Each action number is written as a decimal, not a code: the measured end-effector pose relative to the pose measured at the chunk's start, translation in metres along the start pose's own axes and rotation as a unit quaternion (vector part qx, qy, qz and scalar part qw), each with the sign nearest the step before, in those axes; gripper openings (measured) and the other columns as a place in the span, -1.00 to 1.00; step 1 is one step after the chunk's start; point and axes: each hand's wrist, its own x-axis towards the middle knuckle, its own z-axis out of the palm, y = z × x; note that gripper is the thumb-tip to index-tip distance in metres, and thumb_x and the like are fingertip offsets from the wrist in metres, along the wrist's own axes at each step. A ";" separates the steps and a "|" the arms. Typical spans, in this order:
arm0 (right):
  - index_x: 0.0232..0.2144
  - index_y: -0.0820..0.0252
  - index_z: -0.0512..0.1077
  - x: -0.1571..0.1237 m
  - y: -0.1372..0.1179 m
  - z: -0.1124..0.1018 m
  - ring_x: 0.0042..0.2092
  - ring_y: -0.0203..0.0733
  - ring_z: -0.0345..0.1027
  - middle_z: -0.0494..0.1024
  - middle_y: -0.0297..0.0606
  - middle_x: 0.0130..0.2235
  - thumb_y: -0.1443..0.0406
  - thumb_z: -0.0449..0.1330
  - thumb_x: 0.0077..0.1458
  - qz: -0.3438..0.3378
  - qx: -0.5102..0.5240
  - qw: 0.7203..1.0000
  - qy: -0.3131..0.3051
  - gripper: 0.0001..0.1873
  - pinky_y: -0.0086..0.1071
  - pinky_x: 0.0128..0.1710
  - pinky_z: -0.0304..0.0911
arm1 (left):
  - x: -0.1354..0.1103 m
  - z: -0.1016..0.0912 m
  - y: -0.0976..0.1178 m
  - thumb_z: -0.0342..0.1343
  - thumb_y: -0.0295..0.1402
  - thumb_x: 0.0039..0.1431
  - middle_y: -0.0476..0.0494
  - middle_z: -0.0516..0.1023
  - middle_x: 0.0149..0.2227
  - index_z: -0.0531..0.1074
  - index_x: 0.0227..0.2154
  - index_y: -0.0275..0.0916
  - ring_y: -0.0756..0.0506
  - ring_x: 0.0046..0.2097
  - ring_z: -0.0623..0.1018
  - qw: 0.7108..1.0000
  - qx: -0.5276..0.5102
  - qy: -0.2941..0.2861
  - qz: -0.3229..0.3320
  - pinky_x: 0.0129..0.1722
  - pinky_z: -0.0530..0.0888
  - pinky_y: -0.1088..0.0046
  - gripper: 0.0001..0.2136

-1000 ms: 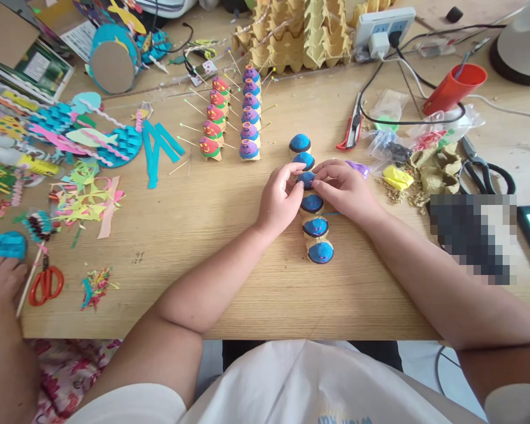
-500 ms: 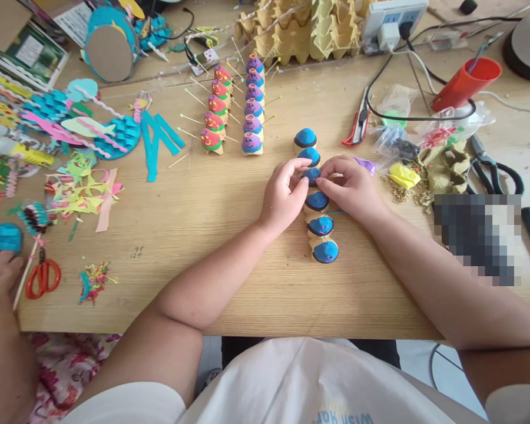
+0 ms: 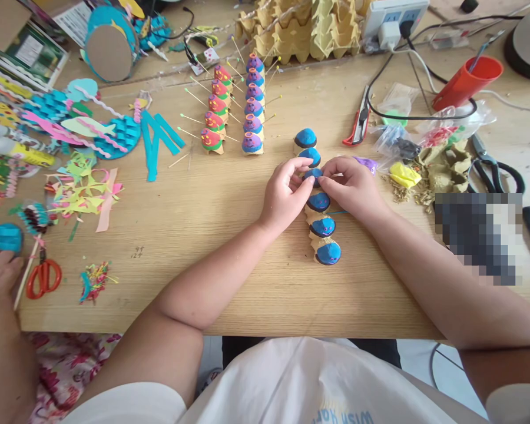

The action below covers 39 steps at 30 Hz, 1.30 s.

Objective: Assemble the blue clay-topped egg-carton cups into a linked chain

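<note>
A strip of egg-carton cups (image 3: 317, 217) topped with blue clay lies on the table before me, its domes edged in dark clay. The two domes nearest me carry small pink faces. My left hand (image 3: 288, 187) pinches the third cup from the far end at its left side. From the other side, the thumb and fingers of my right hand (image 3: 347, 184) close on the same cup (image 3: 312, 173). My fingertips partly cover that cup, so any tiny piece between them is hidden.
Finished-looking red-green (image 3: 215, 112) and purple (image 3: 253, 109) cup strips with pins stand behind. A box cutter (image 3: 358, 121), yellow clay (image 3: 405, 175) and black-handled scissors (image 3: 494, 171) lie right. Paper scraps (image 3: 83, 191) and orange scissors (image 3: 43, 278) lie left, near another person's hand (image 3: 0, 274).
The near end of the blue strip has shifted slightly to the right. Both hands keep almost the same pose around the third cup, with the left thumb a little further right.
</note>
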 end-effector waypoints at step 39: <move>-0.40 0.11 0.44 0.001 -0.002 0.002 -0.30 -0.25 0.40 0.53 -0.36 -0.38 0.36 0.34 0.17 -0.014 0.082 0.994 0.067 -0.85 -0.30 -0.24 0.35 | 0.002 -0.003 0.003 0.34 -0.34 0.28 -0.11 0.63 -0.06 0.53 0.05 -0.13 0.00 -0.19 0.59 0.999 -0.004 0.007 -0.036 -0.17 0.61 0.47 -0.70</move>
